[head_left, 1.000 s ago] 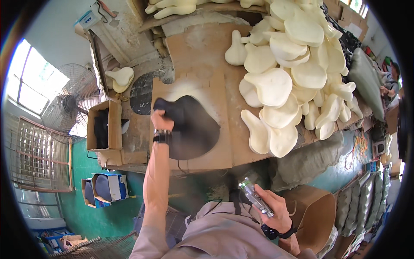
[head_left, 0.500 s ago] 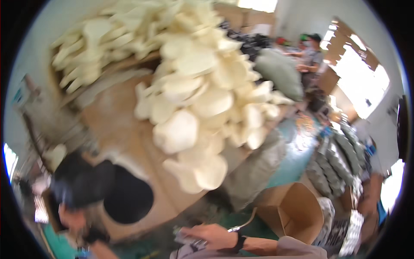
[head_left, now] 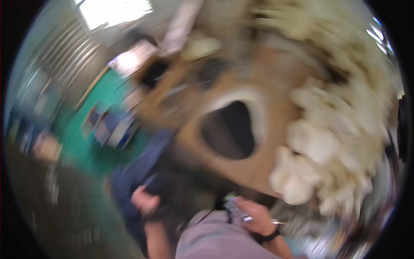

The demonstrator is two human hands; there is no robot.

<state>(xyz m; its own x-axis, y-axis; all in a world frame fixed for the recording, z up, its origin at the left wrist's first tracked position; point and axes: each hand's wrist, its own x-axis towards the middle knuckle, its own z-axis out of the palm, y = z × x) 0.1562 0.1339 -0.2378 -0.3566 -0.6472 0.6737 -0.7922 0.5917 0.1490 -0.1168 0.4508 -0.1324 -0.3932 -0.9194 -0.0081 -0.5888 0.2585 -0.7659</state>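
Note:
My left hand (head_left: 145, 199) is closed on dark blue fabric (head_left: 140, 170), which hangs beside and beyond it at the lower left; motion blurs its outline. In front of my waist, my right hand (head_left: 257, 216) grips a silver metal hand tool (head_left: 236, 208), its front end poking out past the fingers. Ahead of both hands, a flat black rounded piece (head_left: 237, 129) lies on the cardboard-covered table (head_left: 241, 172), with a whitish patch around it. Cream-coloured foam-like pieces (head_left: 317, 140) are heaped to the right of it.
Beyond the black piece stands a cardboard box (head_left: 148, 71) with a dark inside. Blurred boxes (head_left: 114, 127) sit on the green floor (head_left: 79, 149) to the left. A bright window (head_left: 114, 11) is at the upper left.
My view has swung left, so the table and foam heap now appear farther right. My left hand has drawn back from the table edge with the dark fabric. The right hand still holds the tool.

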